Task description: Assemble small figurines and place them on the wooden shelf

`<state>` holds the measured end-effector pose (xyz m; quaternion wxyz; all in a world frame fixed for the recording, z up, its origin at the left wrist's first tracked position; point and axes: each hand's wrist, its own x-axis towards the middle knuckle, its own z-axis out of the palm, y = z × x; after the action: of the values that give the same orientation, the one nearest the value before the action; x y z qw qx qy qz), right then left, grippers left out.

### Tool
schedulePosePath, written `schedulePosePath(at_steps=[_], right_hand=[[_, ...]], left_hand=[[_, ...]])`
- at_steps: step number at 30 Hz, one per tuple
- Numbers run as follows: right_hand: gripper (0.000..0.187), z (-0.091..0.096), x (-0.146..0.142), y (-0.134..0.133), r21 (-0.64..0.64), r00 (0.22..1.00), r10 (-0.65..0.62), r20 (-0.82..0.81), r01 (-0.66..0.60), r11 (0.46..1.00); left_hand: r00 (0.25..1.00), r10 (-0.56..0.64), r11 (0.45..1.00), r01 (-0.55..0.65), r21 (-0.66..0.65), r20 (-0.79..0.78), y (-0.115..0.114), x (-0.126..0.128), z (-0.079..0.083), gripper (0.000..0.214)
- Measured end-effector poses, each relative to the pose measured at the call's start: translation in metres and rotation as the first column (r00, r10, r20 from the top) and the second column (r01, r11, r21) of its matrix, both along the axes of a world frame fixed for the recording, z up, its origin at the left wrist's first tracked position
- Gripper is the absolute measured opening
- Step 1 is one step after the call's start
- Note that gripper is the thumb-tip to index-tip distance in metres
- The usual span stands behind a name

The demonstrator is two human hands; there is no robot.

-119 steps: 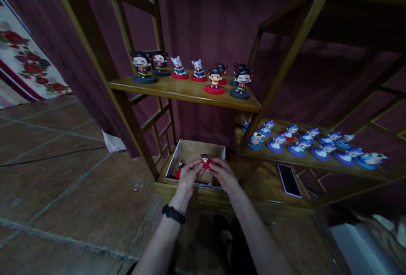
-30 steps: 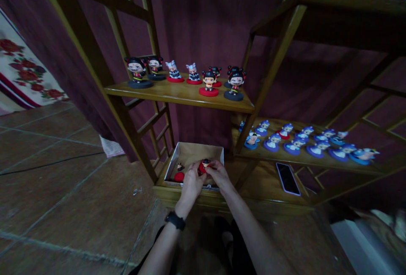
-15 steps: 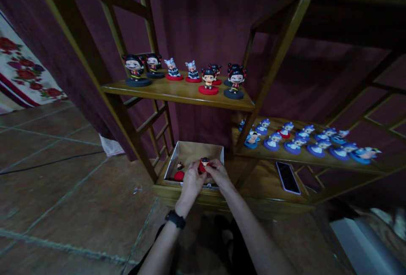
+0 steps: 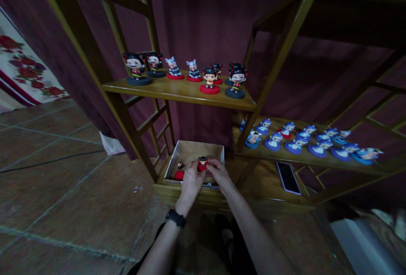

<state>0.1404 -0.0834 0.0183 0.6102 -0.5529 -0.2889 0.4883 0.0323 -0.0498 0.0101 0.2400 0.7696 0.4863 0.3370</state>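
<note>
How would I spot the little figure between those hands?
Find the wooden rack, then the open box at its bottom. Between the left hand and right hand is the figure, black-haired with red below. Unlike the loose second figure in the box, it's held.

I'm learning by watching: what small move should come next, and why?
Perhaps a light press of the figure against the red piece it meets: left hand and right hand hold the pair at the box, and whether they are firmly joined is too small to tell.
</note>
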Motion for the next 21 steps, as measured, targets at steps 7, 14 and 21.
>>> schedulePosePath(at_steps=[7,14,21], right_hand=[[0.021,-0.007,0.003,0.003,0.001,1.000,-0.002,-0.014,0.002,1.000],[0.020,-0.010,0.005,0.002,0.002,0.999,0.005,-0.053,-0.005,1.000],[0.026,-0.004,0.005,-0.001,0.008,0.990,-0.009,-0.144,0.011,1.000]], left_hand=[[1.000,0.014,1.000,-0.013,-0.024,0.004,-0.002,0.000,0.006,0.035],[1.000,0.007,0.999,-0.006,-0.040,0.009,-0.006,0.001,0.007,0.032],[0.999,-0.011,1.000,0.011,0.003,0.051,-0.004,-0.002,0.006,0.034]])
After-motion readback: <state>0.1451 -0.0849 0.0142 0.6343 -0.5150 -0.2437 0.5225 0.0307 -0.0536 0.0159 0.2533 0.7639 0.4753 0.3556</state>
